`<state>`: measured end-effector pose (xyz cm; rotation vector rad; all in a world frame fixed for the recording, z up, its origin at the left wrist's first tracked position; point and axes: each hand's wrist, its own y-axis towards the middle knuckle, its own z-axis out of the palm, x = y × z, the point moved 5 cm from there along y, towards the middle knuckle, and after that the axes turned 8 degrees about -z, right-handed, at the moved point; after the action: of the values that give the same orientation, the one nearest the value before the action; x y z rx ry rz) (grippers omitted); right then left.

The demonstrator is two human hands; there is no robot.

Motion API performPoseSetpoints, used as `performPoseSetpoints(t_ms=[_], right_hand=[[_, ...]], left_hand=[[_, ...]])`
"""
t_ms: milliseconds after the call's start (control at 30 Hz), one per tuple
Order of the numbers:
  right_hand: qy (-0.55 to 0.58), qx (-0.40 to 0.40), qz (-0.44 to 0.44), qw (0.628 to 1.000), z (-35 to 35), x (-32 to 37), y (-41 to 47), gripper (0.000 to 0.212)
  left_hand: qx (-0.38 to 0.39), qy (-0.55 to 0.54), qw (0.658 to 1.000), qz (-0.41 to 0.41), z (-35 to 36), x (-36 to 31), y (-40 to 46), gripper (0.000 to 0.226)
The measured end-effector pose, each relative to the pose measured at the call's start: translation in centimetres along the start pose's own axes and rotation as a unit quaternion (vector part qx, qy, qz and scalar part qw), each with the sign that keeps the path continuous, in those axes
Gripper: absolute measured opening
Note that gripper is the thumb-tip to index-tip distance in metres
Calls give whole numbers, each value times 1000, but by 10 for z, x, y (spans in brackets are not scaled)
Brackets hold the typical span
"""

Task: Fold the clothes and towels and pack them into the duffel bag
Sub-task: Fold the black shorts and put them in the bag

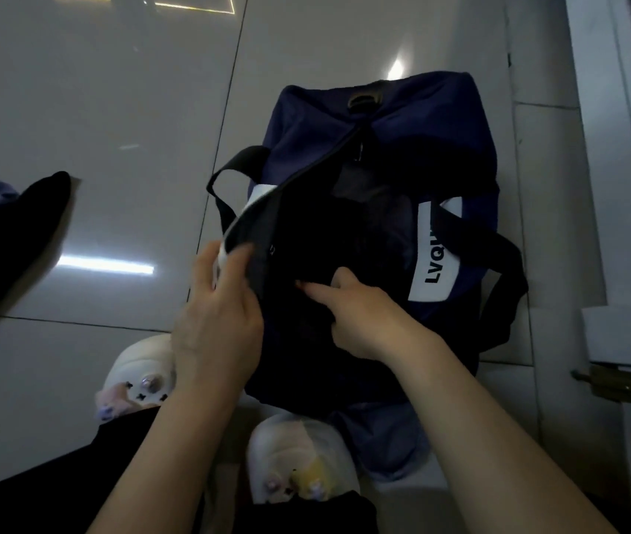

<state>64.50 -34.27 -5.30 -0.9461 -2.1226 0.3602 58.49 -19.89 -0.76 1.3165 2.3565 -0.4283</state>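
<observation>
- We see a glossy pale tiled floor [75, 90] with dark grout lines and bright streaks of reflected light.
- We see two white slippers: one [138, 379] at lower left with small charms on top, the other [302, 460] at lower centre with a yellow charm.
- We see a pale door frame [614, 167] along the right edge.
- We see a brass-coloured metal fitting [626, 385] low on the right.
</observation>
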Motion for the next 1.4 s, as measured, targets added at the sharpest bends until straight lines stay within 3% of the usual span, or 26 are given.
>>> performPoseSetpoints(t_ms=[100,200,333,433,567,667,767,833,933,1067,1167,1267,1400], right_hand=[[-4,62,-2,998,2,0,4,67],[-31,97,-4,995,1,2,9,62],[-174,164,31,970,9,11,27,63],[-174,180,17,968,10,15,32,59],[-14,94,0,995,-4,4,14,60],[107,-63,-5,992,-17,-10,-11,69],[268,-288,9,919,-29,-26,-52,66],[308,-366,39,877,-26,-36,-74,61],[319,-405,83,853,-16,-43,-84,57],[354,-438,76,823,-24,-24,-75,56],[448,-403,41,797,-23,-1,-61,53],[571,-348,34,743,-18,12,-52,41],[566,-304,7,766,-17,19,-57,35]], left_hand=[[68,3,993,-99,7,11,8,71],[87,-54,992,-74,-5,-1,13,84],[42,-105,993,-21,-48,-22,4,95],[20,-89,996,-14,-76,-21,11,100],[82,-111,990,-36,-64,-8,20,102],[118,-147,982,-16,-37,-6,12,101],[160,-173,972,5,-3,-13,3,101],[194,-175,965,27,21,-23,-2,100],[217,-156,963,42,47,-28,-11,93],[160,-283,945,21,41,-23,-24,68],[168,-271,947,43,37,-31,-41,68],[183,-237,954,15,45,-34,-45,78],[72,-218,973,-14,41,-25,-28,40]])
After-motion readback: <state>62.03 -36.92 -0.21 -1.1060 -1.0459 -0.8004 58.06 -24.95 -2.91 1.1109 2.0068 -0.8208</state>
